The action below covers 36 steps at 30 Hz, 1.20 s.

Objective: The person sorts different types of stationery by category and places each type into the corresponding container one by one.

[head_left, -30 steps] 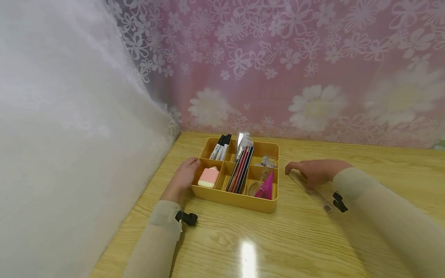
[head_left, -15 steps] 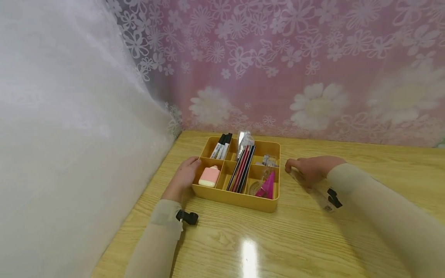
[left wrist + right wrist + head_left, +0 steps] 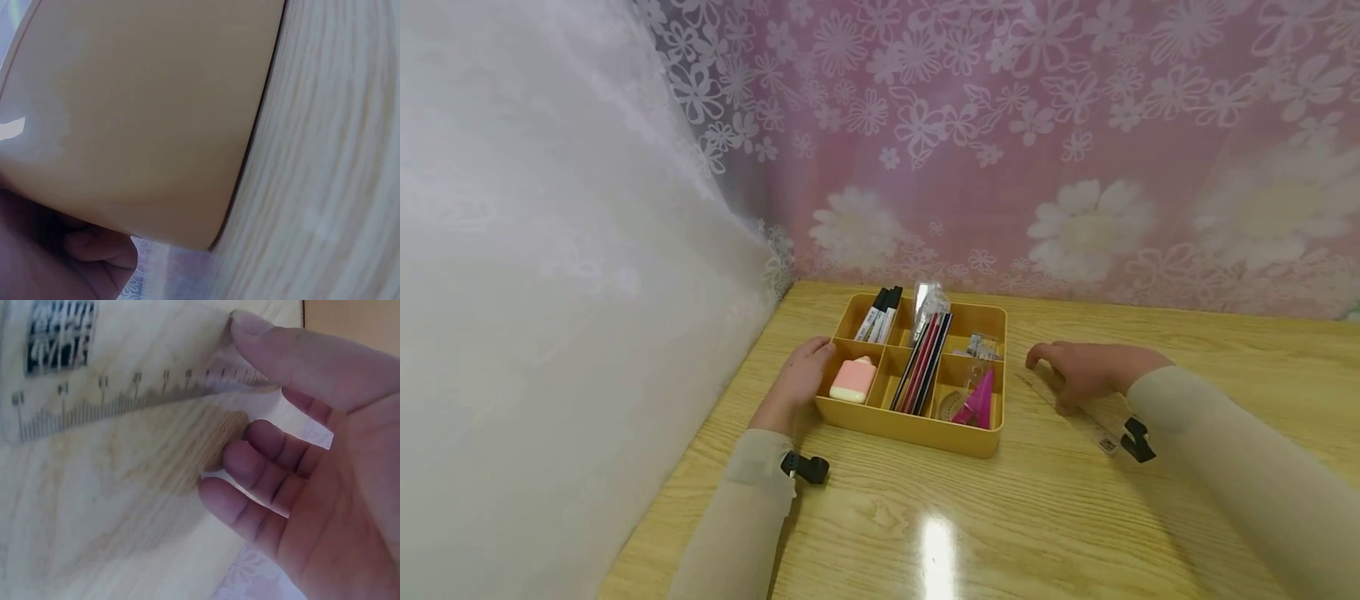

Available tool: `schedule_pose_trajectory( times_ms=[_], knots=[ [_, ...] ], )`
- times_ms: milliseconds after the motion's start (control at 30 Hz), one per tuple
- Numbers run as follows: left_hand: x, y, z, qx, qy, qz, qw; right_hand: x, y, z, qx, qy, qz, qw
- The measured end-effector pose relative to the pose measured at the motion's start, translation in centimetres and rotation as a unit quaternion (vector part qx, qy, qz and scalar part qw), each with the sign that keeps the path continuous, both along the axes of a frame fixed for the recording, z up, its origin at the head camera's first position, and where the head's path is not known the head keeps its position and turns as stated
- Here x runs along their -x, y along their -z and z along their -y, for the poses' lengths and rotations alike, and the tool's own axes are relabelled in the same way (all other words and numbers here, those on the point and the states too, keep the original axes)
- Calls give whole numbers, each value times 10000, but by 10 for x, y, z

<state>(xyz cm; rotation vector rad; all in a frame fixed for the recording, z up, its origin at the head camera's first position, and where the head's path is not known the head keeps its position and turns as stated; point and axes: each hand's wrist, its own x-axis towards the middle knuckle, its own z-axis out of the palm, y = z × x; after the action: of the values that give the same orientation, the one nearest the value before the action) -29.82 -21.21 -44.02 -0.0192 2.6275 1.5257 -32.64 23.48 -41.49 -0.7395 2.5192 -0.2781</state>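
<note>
A yellow organizer tray (image 3: 910, 427) with compartments sits on the wooden table. My left hand (image 3: 797, 379) holds its left side, fingers at the rim; in the left wrist view a curled finger (image 3: 100, 250) shows beside the tray wall (image 3: 150, 125). To the right of the tray lies a clear ruler (image 3: 1086, 425). My right hand (image 3: 1086, 371) hovers over it, thumb and fingers spread apart. In the right wrist view the thumb (image 3: 287, 350) overlaps the ruler's (image 3: 119, 394) far part, while the bent fingers (image 3: 256, 469) stand off its edge.
Inside the tray are black-capped markers (image 3: 880, 317), several pencils (image 3: 921, 367), a pink-and-cream bottle (image 3: 853, 381), a magenta triangular piece (image 3: 977, 402), a protractor (image 3: 952, 406) and small clear items (image 3: 982, 346). A flowered curtain (image 3: 970, 167) hangs behind the table, a white sheet (image 3: 550, 250) at left.
My right hand has shifted slightly right, and its thumb and fingers have spread, baring the ruler's far end. The ruler, the tray and my left hand stay about where they were.
</note>
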Motion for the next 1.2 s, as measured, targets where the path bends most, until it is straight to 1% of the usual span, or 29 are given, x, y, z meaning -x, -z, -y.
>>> schedule_pose_trajectory(
  times_ms=[133, 300, 433, 567, 733, 867, 1000, 1100, 1200],
  knots=[
    [0, -1, 0, -60, -12, 42, 10000, -3, 2, 4, 147, -52, -349, 9993],
    [-1, -1, -1, -86, -7, 44, 10000, -4, 7, 17, 123, -98, -1169, 9930],
    [-2, 0, 0, -80, -9, 65, 9999, -6, 5, 30, -78, -132, -1673, 9858],
    [-2, -1, -1, -60, -17, 99, 9999, -11, 0, 41, -349, -135, -1997, 9791],
    [-1, -2, -1, -1, 13, 54, 10000, -14, 1, 45, -484, -165, -2132, 9757],
    [0, 0, 0, -5, 89, 23, 10000, -13, 5, 44, -449, -79, -2019, 9783],
    [0, 1, 0, -38, 118, 10, 9999, -12, 7, 40, -280, -16, -1977, 9799],
    [0, 0, 0, -36, 109, 14, 9999, -14, 6, 38, -159, -87, -1930, 9810],
    [0, -1, 1, -31, 71, 14, 10000, -17, 3, 38, -155, -215, -1923, 9810]
  ],
)
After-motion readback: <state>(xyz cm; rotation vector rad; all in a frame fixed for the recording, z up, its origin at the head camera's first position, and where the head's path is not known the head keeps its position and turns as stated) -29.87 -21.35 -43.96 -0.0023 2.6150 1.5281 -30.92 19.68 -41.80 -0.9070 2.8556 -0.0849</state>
